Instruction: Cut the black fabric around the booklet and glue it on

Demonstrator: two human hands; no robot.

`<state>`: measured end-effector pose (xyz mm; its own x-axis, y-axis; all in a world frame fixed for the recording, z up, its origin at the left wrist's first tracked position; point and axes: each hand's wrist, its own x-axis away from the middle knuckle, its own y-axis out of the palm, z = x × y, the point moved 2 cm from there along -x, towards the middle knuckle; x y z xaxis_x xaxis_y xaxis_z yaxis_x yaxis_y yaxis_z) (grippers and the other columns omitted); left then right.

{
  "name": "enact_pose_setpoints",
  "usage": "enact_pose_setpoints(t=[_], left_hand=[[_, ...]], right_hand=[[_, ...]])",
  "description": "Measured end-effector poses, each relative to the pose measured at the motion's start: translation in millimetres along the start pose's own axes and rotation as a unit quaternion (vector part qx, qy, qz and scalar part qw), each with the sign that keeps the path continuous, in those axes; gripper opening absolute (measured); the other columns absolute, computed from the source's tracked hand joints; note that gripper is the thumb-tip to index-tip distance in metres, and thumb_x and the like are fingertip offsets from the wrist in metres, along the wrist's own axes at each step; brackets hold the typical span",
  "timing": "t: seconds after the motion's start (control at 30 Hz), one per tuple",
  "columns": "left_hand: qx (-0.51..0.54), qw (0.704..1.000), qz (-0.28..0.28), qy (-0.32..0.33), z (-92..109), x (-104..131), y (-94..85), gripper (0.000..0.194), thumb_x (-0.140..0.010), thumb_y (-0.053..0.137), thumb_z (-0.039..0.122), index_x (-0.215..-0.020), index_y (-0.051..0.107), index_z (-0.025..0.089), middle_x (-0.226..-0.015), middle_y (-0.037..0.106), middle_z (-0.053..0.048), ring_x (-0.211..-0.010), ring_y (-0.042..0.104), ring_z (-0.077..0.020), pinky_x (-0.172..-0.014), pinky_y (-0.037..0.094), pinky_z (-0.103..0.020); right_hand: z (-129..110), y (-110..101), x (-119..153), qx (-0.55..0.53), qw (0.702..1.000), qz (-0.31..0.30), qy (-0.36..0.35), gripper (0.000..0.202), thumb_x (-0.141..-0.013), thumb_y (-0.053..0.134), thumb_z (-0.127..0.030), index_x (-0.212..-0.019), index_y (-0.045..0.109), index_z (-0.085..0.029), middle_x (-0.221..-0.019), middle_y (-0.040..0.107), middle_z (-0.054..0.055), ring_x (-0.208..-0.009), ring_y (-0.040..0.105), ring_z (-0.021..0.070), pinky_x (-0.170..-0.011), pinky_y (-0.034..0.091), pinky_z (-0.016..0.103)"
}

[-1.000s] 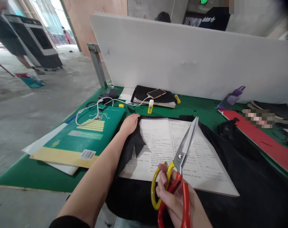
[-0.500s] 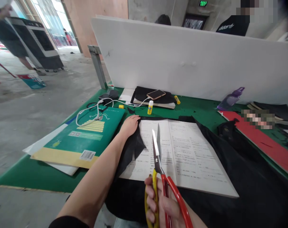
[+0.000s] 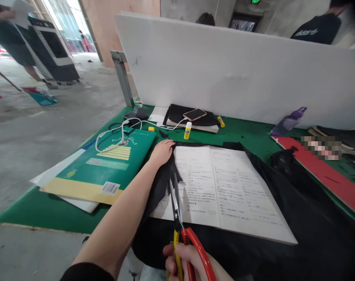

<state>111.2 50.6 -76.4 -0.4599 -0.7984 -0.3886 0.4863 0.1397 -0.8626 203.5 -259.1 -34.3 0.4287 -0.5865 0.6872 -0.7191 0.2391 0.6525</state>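
Green table [image 3: 57,208]: black cloth [image 3: 162,186] pressed by left hand [image 3: 162,153], fingers loosely extended; scissors [image 3: 176,216] clasped by right hand [image 3: 198,264], fingers curled; cut likely being aligned, steady cloth needed.

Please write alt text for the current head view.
A right hand holds red-and-yellow scissors by the left side of an open book lying on black cloth; the left hand rests on the cloth near the book's far left corner. Beyond, a glue stick stands on a green table.
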Motion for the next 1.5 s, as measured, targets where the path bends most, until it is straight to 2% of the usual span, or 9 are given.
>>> enact_pose_setpoints(t=[0.1,0.3,0.4,0.63,0.8,0.97,1.17,1.3,1.5], left_hand=[[0.002,1.000,-0.001,-0.004,0.0,-0.2,-0.5,0.037,-0.086,0.040,0.012,-0.116,0.062,0.015,-0.126,0.060,-0.007,-0.118,0.052,-0.0198,-0.106,0.038,-0.037],[0.008,1.000,-0.013,-0.012,-1.5,-0.2,-0.4,0.045,-0.083,0.035,0.005,-0.117,0.062,0.015,-0.129,0.059,-0.007,-0.119,0.052,-0.0192,-0.106,0.038,-0.037],[0.008,1.000,-0.011,-0.016,-1.2,0.3,-0.4,0.046,-0.083,0.035,0.005,-0.118,0.062,0.017,-0.129,0.059,-0.005,-0.120,0.051,-0.0191,-0.106,0.038,-0.038],[0.008,1.000,-0.014,-0.020,-0.2,1.0,-0.8,0.044,-0.085,0.035,0.006,-0.118,0.061,0.016,-0.129,0.058,-0.007,-0.121,0.050,-0.0189,-0.106,0.037,-0.037],[0.009,1.000,-0.013,-0.019,-0.1,0.8,-0.9,0.044,-0.085,0.035,0.006,-0.118,0.062,0.017,-0.129,0.058,-0.007,-0.121,0.050,-0.0191,-0.106,0.037,-0.038],[0.010,1.000,-0.008,-0.020,-0.8,0.8,-0.6,0.044,-0.085,0.036,0.006,-0.118,0.062,0.018,-0.129,0.059,-0.006,-0.121,0.051,-0.0191,-0.106,0.038,-0.038],[0.035,0.999,-0.014,-0.017,-7.3,-4.2,1.1,0.043,-0.085,0.035,0.005,-0.115,0.065,0.016,-0.127,0.061,-0.006,-0.119,0.054,-0.0177,-0.106,0.040,-0.034],[0.039,0.999,-0.014,-0.015,-9.4,-5.6,0.9,0.044,-0.084,0.035,0.004,-0.114,0.066,0.014,-0.126,0.061,-0.007,-0.118,0.054,-0.0182,-0.106,0.040,-0.033],[0.038,0.999,-0.008,-0.016,-9.2,-4.4,1.5,0.044,-0.084,0.037,0.004,-0.114,0.066,0.015,-0.126,0.061,-0.005,-0.118,0.055,-0.0185,-0.105,0.041,-0.034]], right_hand=[[-1.3,4.5,0.6,0.009,1.000,-0.003,0.011,0.051,-0.059,0.079,-0.048,-0.084,0.059,-0.009,-0.065,0.056,-0.001,-0.053,0.054,0.0075,-0.055,0.034,0.022],[-4.7,11.6,-2.5,0.096,0.995,-0.020,-0.005,0.056,-0.061,0.075,-0.059,-0.083,0.056,-0.011,-0.065,0.054,-0.003,-0.052,0.051,0.0065,-0.054,0.032,0.022],[-5.5,14.0,-6.8,0.089,0.995,-0.030,0.017,0.055,-0.064,0.071,-0.062,-0.082,0.054,-0.013,-0.061,0.052,-0.003,-0.051,0.048,0.0074,-0.055,0.034,0.023],[-11.9,29.9,-11.8,0.003,0.999,-0.034,0.030,0.045,-0.068,0.075,-0.050,-0.085,0.054,-0.014,-0.063,0.054,-0.003,-0.054,0.047,0.0067,-0.056,0.036,0.022],[-14.8,40.3,-10.3,-0.037,0.998,-0.030,0.047,0.040,-0.071,0.072,-0.050,-0.085,0.054,-0.016,-0.063,0.053,-0.004,-0.052,0.047,0.0077,-0.058,0.039,0.024],[-16.2,40.1,-13.7,-0.039,0.998,-0.031,0.046,0.042,-0.067,0.076,-0.048,-0.083,0.053,-0.017,-0.064,0.051,-0.005,-0.053,0.047,0.0069,-0.058,0.040,0.024],[-18.7,40.3,-18.2,-0.025,0.999,0.014,0.027,0.043,-0.065,0.076,-0.050,-0.081,0.053,-0.017,-0.065,0.050,-0.004,-0.052,0.044,0.0072,-0.054,0.040,0.025],[-23.9,45.5,-14.0,-0.009,1.000,0.014,0.020,0.046,-0.063,0.078,-0.050,-0.082,0.054,-0.015,-0.069,0.050,-0.004,-0.055,0.045,0.0072,-0.057,0.044,0.028],[-31.5,56.7,-5.4,-0.016,1.000,0.007,0.021,0.042,-0.071,0.072,-0.051,-0.083,0.053,-0.016,-0.072,0.051,-0.003,-0.054,0.046,0.0065,-0.062,0.049,0.032]])
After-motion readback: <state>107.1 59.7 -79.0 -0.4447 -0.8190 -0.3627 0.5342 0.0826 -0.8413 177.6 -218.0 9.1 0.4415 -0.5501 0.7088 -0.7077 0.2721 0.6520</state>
